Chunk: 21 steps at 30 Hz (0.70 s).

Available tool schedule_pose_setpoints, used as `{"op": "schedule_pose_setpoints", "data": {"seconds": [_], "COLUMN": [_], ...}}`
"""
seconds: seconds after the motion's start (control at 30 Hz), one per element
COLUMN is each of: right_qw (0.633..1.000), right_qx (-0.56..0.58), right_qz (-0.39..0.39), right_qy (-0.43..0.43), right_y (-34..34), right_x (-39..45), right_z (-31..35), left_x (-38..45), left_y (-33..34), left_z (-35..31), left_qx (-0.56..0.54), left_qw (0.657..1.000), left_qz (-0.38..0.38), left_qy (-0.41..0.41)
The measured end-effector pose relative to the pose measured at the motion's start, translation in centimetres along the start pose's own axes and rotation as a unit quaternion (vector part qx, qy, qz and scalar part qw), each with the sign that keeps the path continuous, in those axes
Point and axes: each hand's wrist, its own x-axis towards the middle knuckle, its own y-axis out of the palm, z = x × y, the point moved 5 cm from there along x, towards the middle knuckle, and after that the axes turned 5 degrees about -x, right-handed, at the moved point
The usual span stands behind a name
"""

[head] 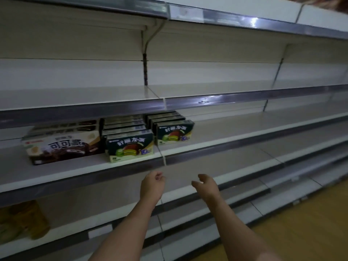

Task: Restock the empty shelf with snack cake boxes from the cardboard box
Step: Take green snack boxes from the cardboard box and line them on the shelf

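Reaching toward a partly stocked shelf

Hovering below the shelf's [81, 174] front edge, the left hand [153, 183] and right hand [206, 185] hold nothing, their fingers loosely curled and released. On the shelf stand green snack cake boxes [130, 147] in two rows running back from the front edge, with a wider brown box [62, 147] just beside them toward the left end.
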Motion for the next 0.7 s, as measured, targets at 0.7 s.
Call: {"op": "schedule_pose_setpoints", "data": {"seconds": [0.7], "right_qw": [0.946], "right_qx": [0.046], "right_qz": [-0.245], "right_qy": [0.205], "right_y": [-27.7], "right_x": [-22.0], "right_z": [-25.7], "left_x": [-26.7], "left_y": [29.8], "left_z": [-6.3], "left_qx": [0.019], "left_qw": [0.951], "left_qz": [0.303], "left_qy": [0.063]}}
